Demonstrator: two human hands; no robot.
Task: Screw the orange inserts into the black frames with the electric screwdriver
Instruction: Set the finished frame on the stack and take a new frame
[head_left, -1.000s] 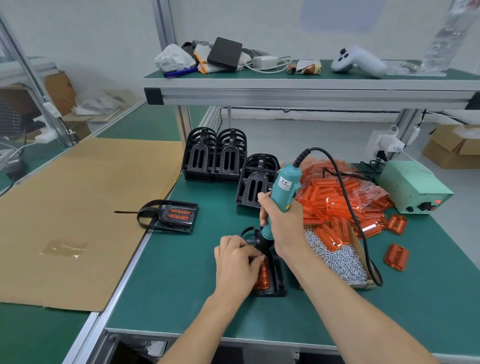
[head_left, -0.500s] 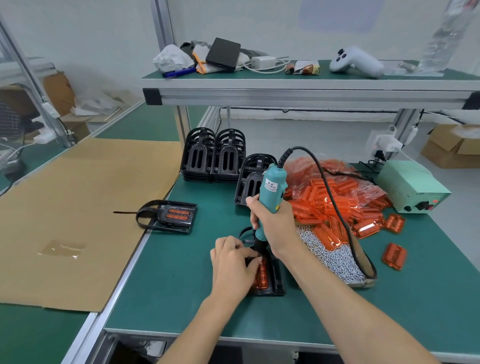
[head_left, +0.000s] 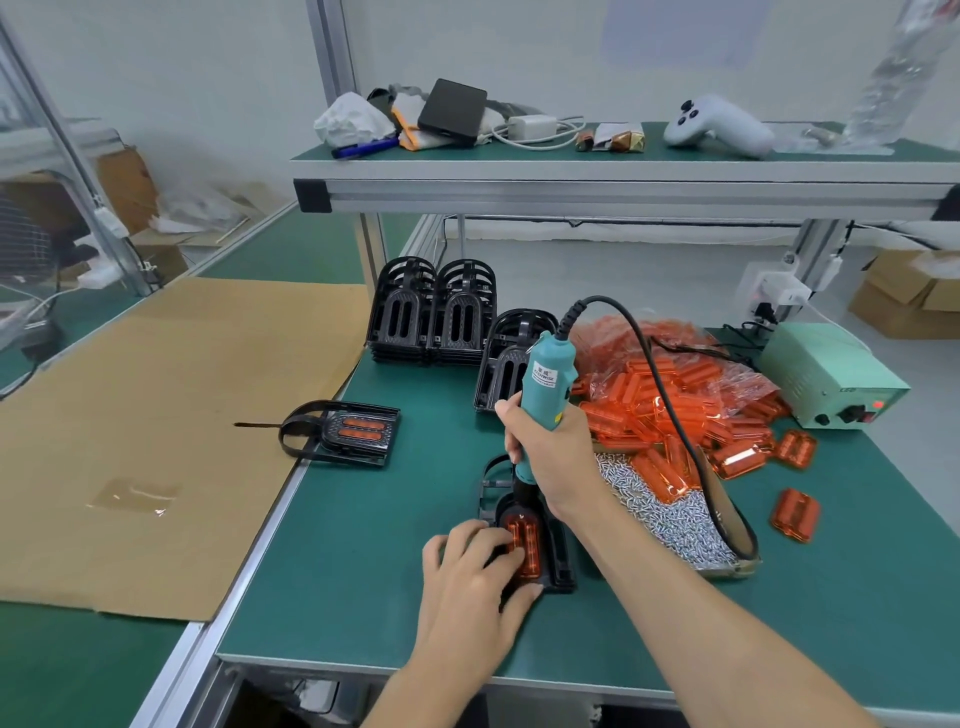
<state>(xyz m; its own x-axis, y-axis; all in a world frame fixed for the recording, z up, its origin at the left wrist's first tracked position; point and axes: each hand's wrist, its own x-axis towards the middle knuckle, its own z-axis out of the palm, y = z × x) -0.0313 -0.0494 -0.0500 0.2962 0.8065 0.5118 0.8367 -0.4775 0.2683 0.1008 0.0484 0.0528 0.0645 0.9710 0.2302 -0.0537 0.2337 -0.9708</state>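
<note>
Gripping the teal electric screwdriver (head_left: 545, 387) in a full fist, the right hand (head_left: 558, 457) holds it nearly upright with its tip down at the far end of the black frame (head_left: 558, 558) on the green bench (head_left: 363, 571). The left hand (head_left: 470, 577) lies over the frame's near left side, fingers curled onto the orange insert (head_left: 524, 545) seated inside it. Just right sit a tray of screws (head_left: 670, 514) and a bag of orange inserts (head_left: 675, 395), with stacked black frames (head_left: 434, 312) behind and one finished frame (head_left: 345, 431) off left.
</note>
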